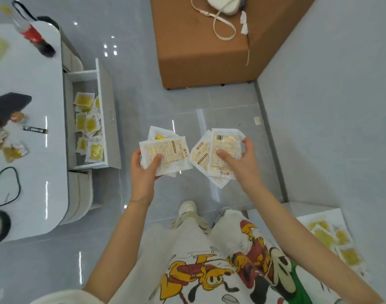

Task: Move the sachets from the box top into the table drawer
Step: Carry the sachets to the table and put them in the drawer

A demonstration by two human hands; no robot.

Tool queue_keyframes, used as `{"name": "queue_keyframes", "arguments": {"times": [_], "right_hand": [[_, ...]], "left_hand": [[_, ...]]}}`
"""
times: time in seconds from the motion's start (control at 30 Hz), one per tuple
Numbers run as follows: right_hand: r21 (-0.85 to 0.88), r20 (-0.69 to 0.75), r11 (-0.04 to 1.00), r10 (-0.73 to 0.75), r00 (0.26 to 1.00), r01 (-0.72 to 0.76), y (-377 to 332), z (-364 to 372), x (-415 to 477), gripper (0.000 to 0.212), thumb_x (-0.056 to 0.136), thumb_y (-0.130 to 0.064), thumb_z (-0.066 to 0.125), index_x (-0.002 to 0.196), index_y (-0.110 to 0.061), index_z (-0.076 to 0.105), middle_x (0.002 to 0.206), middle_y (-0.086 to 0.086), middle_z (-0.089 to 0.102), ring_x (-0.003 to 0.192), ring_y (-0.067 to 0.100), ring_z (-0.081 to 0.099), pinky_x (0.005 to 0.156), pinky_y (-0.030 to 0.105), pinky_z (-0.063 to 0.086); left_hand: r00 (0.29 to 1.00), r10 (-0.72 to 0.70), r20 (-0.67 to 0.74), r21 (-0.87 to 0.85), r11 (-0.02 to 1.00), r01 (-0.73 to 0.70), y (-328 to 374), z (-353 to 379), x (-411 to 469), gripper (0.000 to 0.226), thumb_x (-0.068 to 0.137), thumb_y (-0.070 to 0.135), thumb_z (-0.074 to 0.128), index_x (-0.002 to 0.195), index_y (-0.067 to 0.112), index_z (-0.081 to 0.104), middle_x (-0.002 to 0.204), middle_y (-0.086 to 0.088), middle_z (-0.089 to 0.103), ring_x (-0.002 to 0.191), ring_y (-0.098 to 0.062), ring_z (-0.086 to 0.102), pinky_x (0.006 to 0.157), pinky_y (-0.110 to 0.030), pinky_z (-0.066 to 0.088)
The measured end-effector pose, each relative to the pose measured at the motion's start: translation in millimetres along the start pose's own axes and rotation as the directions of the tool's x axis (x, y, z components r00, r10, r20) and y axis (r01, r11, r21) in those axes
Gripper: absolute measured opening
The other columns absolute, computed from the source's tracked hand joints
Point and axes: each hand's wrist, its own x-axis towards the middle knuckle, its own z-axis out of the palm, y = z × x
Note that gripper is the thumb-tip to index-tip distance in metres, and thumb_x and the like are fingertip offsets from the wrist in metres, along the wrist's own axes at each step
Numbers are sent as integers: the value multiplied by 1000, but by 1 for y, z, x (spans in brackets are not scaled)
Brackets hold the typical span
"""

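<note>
1. Left hand point(143, 170) grips the left-hand sachet stack point(165, 152). The thumb lies on the top sachet and the fingers curl underneath.
2. Right hand point(242, 163) grips the right-hand sachet stack point(222, 150). The thumb presses the top face and the fingers wrap the right edge.
3. Both stacks are fanned and print side up, with a few sachets each. They are held above the floor and their inner corners nearly touch. Exact count can't be told.
4. The drawer point(104, 88) is pulled out of the right side of the white table point(34, 172), left of the hands. The drawer sachets point(89, 126) lie loose along its length, yellow faces up.
5. The box top point(319, 213) is at lower right, beside the right forearm. The box-top sachets point(332, 238) are spread toward its right edge, some overlapping.
6. Tabletop: a bottle point(32, 34) lies on its side at the far corner, with a black flat device point(7, 104) at the left edge. Torn sachets point(12, 150) lie just below that device and a black cable point(5, 187) loops near the near corner.
7. A brown stool point(198, 55) stands ahead against the wall, with a white strap bag point(225, 5) on top.
8. One lone sachet point(257, 120) lies on the floor near the wall base.
</note>
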Motion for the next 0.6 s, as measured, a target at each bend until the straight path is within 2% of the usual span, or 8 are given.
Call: {"name": "queue_keyframes", "arguments": {"times": [0.1, 0.23, 0.33, 0.47, 0.6], "right_hand": [[-12, 42, 1000, -24, 999, 25, -19, 36, 23, 54, 81, -18, 75, 121, -27, 39, 102, -16, 60, 83, -1, 65, 58, 14, 53], [-3, 107, 999, -40, 993, 41, -42, 81, 60, 56, 79, -18, 77, 123, -23, 42, 112, -4, 64, 92, 7, 68, 66, 24, 58], [-26, 151, 998, -55, 987, 60, -62, 113, 93, 57, 79, -18, 77, 124, -21, 43, 112, -4, 65, 93, 9, 69, 72, 30, 59], [-70, 222, 994, -69, 973, 87, -89, 156, 142, 59, 80, -20, 76, 128, -17, 42, 115, -1, 65, 96, 13, 68, 75, 32, 60], [-171, 327, 978, -57, 943, 118, -124, 203, 188, 67, 79, -23, 77, 133, -19, 39, 117, -2, 62, 100, 14, 67, 79, 34, 59]], "left_hand": [[997, -19, -70, -59, 998, 14, 7, -24, 19, 46, 88, 13, 67, 129, 14, 45, 122, -2, 62, 108, -18, 65, 75, -35, 59], [984, -25, -177, -143, 990, -1, 16, -51, 44, 43, 89, 11, 66, 127, 15, 48, 120, -1, 63, 107, -18, 65, 72, -32, 59], [965, -44, -260, -214, 977, -13, 26, -69, 69, 42, 89, 10, 64, 128, 17, 49, 120, 0, 64, 106, -16, 65, 70, -31, 59], [929, -54, -365, -283, 958, -55, 43, -91, 109, 45, 90, 9, 63, 132, 14, 47, 124, -4, 63, 108, -20, 65, 70, -33, 59], [868, -126, -480, -406, 909, -93, 61, -108, 143, 37, 90, 7, 62, 124, 20, 53, 121, -3, 65, 107, -22, 66, 68, -33, 58]]}}
